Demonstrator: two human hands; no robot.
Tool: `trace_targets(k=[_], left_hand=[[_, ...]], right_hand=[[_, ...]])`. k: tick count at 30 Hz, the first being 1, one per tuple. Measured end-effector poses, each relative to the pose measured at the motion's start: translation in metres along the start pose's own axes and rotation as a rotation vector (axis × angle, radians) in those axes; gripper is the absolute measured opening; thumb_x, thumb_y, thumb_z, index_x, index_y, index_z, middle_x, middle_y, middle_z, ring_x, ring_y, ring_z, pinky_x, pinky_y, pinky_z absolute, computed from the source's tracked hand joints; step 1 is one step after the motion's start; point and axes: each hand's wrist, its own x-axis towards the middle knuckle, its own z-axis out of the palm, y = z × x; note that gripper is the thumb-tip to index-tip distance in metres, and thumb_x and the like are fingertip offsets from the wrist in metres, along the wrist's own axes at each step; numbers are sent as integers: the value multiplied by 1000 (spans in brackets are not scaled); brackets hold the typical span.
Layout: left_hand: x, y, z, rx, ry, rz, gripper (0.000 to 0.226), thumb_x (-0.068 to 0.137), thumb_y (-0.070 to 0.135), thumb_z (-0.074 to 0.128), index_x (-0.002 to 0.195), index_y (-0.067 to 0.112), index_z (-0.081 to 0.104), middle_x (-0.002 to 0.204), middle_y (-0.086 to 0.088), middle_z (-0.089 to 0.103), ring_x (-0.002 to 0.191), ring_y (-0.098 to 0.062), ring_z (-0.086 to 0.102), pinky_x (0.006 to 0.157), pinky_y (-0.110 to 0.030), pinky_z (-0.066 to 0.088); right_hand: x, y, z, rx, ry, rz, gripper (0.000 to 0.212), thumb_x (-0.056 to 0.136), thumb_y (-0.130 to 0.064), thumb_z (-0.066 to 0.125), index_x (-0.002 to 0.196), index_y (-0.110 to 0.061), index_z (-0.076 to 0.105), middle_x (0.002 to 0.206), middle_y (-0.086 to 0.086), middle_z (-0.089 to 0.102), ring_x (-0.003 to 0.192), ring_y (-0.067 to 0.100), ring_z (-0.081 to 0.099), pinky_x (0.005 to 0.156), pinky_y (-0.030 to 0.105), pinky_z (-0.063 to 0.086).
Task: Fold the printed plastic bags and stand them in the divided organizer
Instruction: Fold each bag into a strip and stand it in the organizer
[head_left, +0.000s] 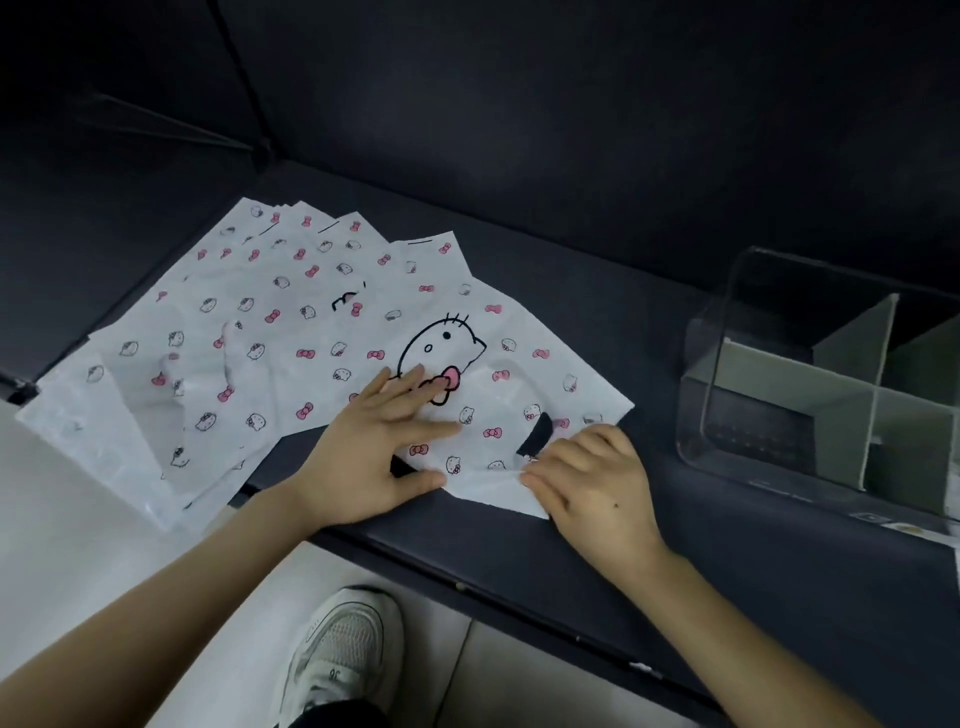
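Centrally, a white top bag (519, 322), printed with a large cat face and small pink bows, is spread flat on a dark padded surface (727, 571). It is laid over the near right end of a fan of matching bags (249, 332), which is spread out to the left and partly hangs over the surface's front edge. The top bag is pressed down by the left hand (384, 441), whose fingers are held straight and splayed across the pink bow of the cat print, with the thumb stretched along the bag's near edge. The same bag is gripped by the right hand (592, 483): its fingers are curled over the near corner, just beside the dark handle cut-out (537, 436), and a small wrinkle of plastic is raised at the fingertips. Well apart to the right, a clear divided organizer (753, 374) is set on the same surface, and its compartments are separated by grey dividers (852, 338). Below the surface's front edge, a white shoe (343, 654) is seen on a pale floor (78, 519).
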Motion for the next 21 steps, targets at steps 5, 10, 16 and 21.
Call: trace_targets(k=[5,10,16,21], left_hand=[[-23,25,5,-212,-66,7,69,79,64,59,137,31,45,144,9,47,142,-6,26,118,-27,10],[-11,36,-2,-339,89,-207,33,92,59,47,105,39,69,104,27,65,104,12,55,95,-8,36],[6,41,-18,-815,311,-641,35,94,40,45,80,15,66,76,10,68,77,-2,60,78,-20,44],[13,30,-21,-936,356,-804,35,100,33,43,98,9,68,104,-4,72,99,-17,68,84,-33,54]], right_hand=[[18,-24,-44,316,-367,542,28,87,-28,63,63,-13,66,54,-3,57,51,10,50,56,25,44],[58,-18,-78,898,-551,842,31,88,-21,65,59,-11,65,51,-10,51,49,-2,42,55,9,34],[76,12,-98,1081,-240,807,63,74,-79,46,107,-30,67,106,-7,72,101,8,66,92,30,47],[65,18,-91,1272,-342,840,65,73,-81,45,115,-35,62,120,-14,66,114,2,59,95,20,44]])
